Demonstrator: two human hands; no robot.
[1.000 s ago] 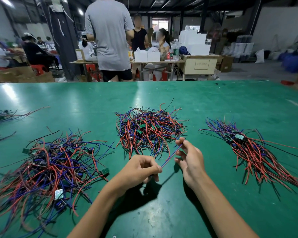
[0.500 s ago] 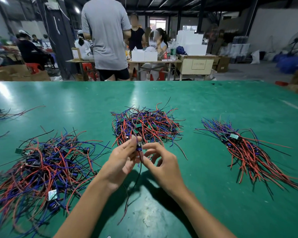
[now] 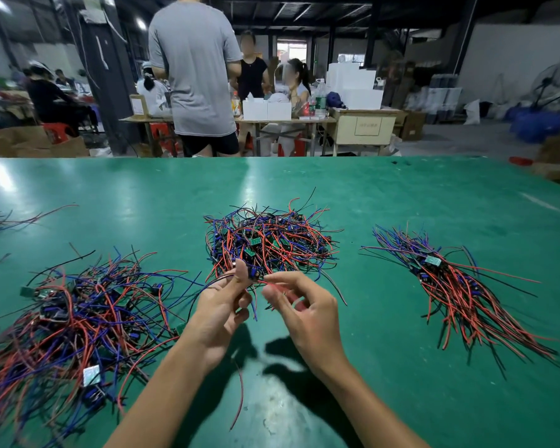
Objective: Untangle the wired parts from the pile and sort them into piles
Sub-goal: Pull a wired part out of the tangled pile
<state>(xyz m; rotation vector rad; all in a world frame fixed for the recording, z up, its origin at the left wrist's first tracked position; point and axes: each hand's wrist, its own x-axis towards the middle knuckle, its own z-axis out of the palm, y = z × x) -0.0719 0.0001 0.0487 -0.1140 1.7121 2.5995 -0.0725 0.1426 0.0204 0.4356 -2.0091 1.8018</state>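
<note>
A small wired part (image 3: 252,273) is held above the green table (image 3: 401,195), at the near edge of the tangled middle pile (image 3: 269,242). It is pinched by the left hand (image 3: 222,310), with the thumb raised against the curled fingers. Red, blue and black leads hang from the part, and one red lead (image 3: 239,396) trails down past the left wrist toward the near table edge. A red wire coming off the part is pinched between the thumb and forefinger of the right hand (image 3: 304,313), the remaining fingers being loosely curled behind. Whether the part is fully free of the middle pile cannot be told, since its wires overlap those of the pile. A large loose pile (image 3: 78,321) of red, blue and black wires with small boards is spread at the left, and a straighter, combed-out pile (image 3: 456,286) is laid at the right, well apart from the hands. A few stray wires (image 3: 17,219) are seen at the far left edge. Beyond the table, a person in a grey shirt (image 3: 196,69) is seen standing, facing away.
</note>
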